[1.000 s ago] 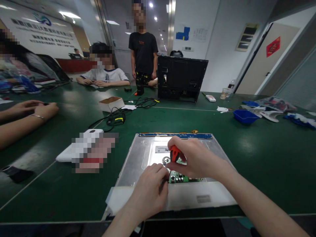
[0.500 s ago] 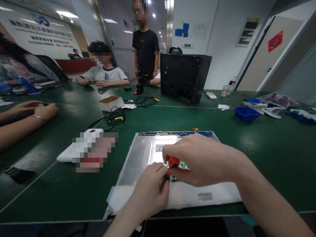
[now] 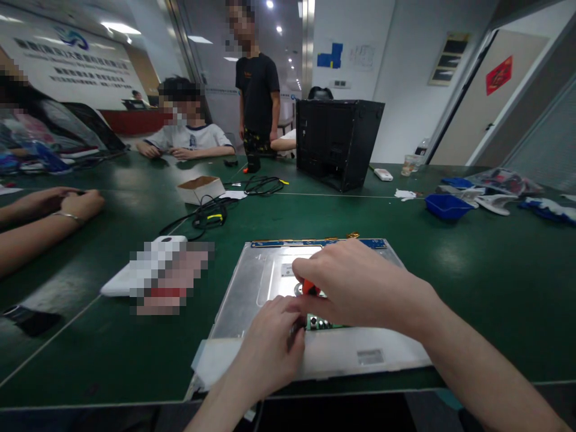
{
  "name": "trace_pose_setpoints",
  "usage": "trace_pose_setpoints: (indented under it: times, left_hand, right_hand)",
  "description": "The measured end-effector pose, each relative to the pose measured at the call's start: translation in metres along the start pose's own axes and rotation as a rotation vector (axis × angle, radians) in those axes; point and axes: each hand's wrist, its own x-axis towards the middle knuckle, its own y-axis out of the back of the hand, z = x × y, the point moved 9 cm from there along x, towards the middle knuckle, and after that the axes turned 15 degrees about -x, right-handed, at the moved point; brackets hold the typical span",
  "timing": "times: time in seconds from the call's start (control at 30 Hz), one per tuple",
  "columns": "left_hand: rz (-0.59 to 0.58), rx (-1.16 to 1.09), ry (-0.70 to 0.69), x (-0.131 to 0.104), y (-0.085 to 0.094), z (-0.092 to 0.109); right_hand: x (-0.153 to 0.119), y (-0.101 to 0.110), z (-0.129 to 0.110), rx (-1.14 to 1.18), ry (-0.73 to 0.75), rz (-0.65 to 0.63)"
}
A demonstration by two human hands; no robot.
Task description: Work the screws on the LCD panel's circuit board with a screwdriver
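Observation:
A flat metal-backed display panel lies on the green table in front of me, with a blue circuit strip along its far edge. My right hand is closed around the red-orange handle of a screwdriver, over a green circuit board on the panel. The screwdriver's shaft is hidden by my fingers. My left hand rests on the near part of the panel, its fingers curled together beside the tool. Something dark shows between its thumb and forefinger, too covered to name. A white strip covers the panel's near edge.
A black computer case stands farther back. Black cables and an open small box lie left of it. A blue tray is at right. Another person's hands rest on the table at left; other people are beyond.
My right hand has shifted slightly left and turned with the screwdriver, showing more of the green board's near edge. My left hand stays almost in place. The standing person leans a little left.

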Motion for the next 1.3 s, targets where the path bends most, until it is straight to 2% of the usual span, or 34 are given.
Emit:
trace_pose_setpoints:
  times: [0.17, 0.33, 0.53, 0.73, 1.03, 1.3]
  left_hand:
    - [0.003, 0.001, -0.02, -0.003, -0.001, -0.002]
    - [0.042, -0.009, -0.048, -0.002, 0.003, 0.002]
    - [0.059, 0.03, -0.058, -0.001, 0.004, 0.003]
    - [0.054, 0.052, -0.02, -0.004, 0.0, -0.006]
    - [0.002, -0.029, 0.009, -0.001, 0.001, 0.0]
    - [0.005, 0.001, 0.024, -0.002, 0.0, -0.003]
  right_hand:
    - [0.004, -0.002, 0.005, -0.019, -0.061, -0.02]
    - [0.004, 0.0, -0.003, 0.031, 0.02, 0.029]
    - [0.0, -0.001, -0.004, 0.101, 0.07, 0.005]
    - [0.005, -0.002, -0.003, 0.024, -0.002, 0.0]
    - [-0.001, -0.003, 0.004, 0.077, 0.014, -0.028]
    - [0.005, -0.009, 0.007, 0.004, -0.071, -0.05]
